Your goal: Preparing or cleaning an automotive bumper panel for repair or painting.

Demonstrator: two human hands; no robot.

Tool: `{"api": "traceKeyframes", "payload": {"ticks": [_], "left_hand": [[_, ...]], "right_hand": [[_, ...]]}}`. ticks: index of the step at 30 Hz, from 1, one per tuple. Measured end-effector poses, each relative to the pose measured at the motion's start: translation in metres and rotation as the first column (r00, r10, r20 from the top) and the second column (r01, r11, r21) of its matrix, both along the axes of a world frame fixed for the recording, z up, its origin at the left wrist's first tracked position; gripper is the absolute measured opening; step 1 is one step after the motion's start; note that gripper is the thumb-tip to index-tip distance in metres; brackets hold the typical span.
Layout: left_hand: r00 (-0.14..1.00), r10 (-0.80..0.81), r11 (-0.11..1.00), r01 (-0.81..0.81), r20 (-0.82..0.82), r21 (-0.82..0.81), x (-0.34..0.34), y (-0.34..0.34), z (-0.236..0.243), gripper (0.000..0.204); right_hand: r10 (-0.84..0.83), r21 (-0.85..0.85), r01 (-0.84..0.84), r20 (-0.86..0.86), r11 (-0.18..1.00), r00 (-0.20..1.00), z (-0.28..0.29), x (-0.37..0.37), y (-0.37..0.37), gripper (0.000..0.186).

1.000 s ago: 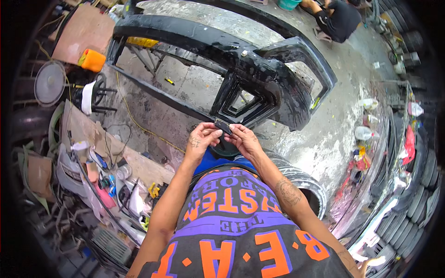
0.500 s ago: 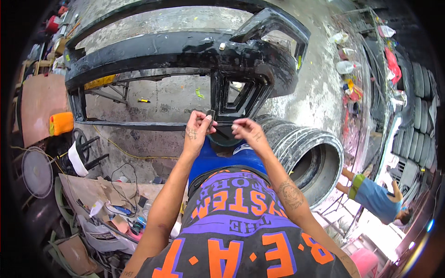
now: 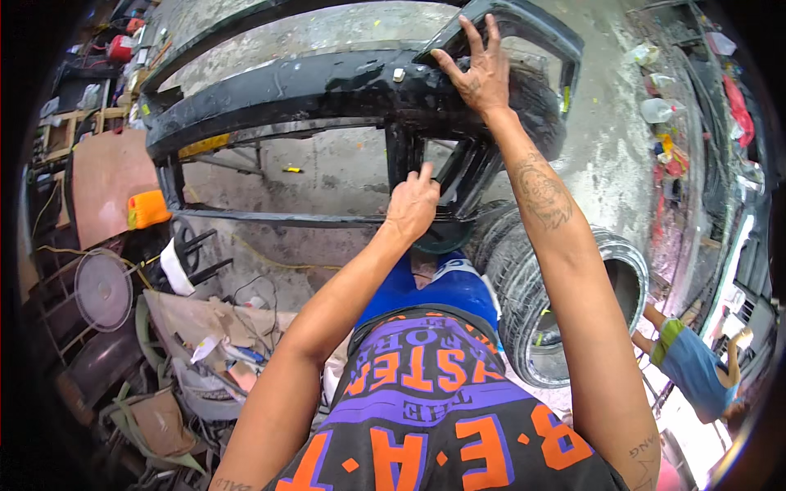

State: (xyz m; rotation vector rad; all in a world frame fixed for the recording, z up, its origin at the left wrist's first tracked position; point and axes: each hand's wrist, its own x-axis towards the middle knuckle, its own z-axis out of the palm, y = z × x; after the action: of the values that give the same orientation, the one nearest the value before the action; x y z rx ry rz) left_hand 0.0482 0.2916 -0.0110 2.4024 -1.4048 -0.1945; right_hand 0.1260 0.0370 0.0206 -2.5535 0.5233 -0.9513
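A large black car bumper (image 3: 278, 92), wet and shiny in patches, stands in front of me. My right hand (image 3: 483, 78) lies on its upper right part, beside the big corner opening, with the fingers spread. Lower down, my left hand (image 3: 413, 200) is at the small square opening's frame (image 3: 467, 168). Its fingers are curled and closed, pointing away from me. What they hold, if anything, is hidden under the hand. A dark round tub (image 3: 442, 237) partly shows below the bumper's lower edge, near my legs.
Stacked tyres (image 3: 524, 299) stand close on my right. Another person (image 3: 696, 368) is farther right. On the left are an orange cloth-like item (image 3: 148, 210), a brown board (image 3: 110, 184) and a round fan (image 3: 103, 290). A yellow marker-like thing (image 3: 293, 170) lies on the floor.
Both hands were together before the bumper's lower edge, a small dark piece in the left. The right has reached up onto the bumper; the left has moved to the square opening.
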Motion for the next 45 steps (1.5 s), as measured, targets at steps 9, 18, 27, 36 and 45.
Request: {"api": "traceKeyframes", "payload": {"ticks": [9,18,27,36,45], "left_hand": [[0.961,0.183,0.982,-0.170,-0.206,0.076,-0.012,-0.009,0.006,0.031],[0.937,0.248,0.956,-0.196,-0.245,0.218,-0.014,-0.010,0.001,0.026],[0.926,0.229,0.973,-0.210,-0.299,0.095,-0.023,-0.014,0.014,0.028],[0.969,0.131,0.991,-0.125,-0.212,0.038,-0.014,0.001,0.011,0.029],[0.948,0.168,0.974,-0.116,-0.270,0.197,-0.002,-0.012,0.007,0.030]], "right_hand": [[0.043,0.071,-0.047,0.055,0.996,0.998,-0.001,0.001,0.003,0.079],[0.053,0.156,-0.053,0.010,0.986,0.999,0.003,0.002,0.015,0.079],[-0.009,0.070,0.009,0.000,0.998,1.000,-0.004,-0.005,-0.001,0.080],[-0.007,0.162,0.006,0.004,0.987,1.000,-0.003,0.004,0.012,0.084],[-0.005,0.210,0.012,-0.034,0.978,0.999,0.004,0.004,0.016,0.087]]}}
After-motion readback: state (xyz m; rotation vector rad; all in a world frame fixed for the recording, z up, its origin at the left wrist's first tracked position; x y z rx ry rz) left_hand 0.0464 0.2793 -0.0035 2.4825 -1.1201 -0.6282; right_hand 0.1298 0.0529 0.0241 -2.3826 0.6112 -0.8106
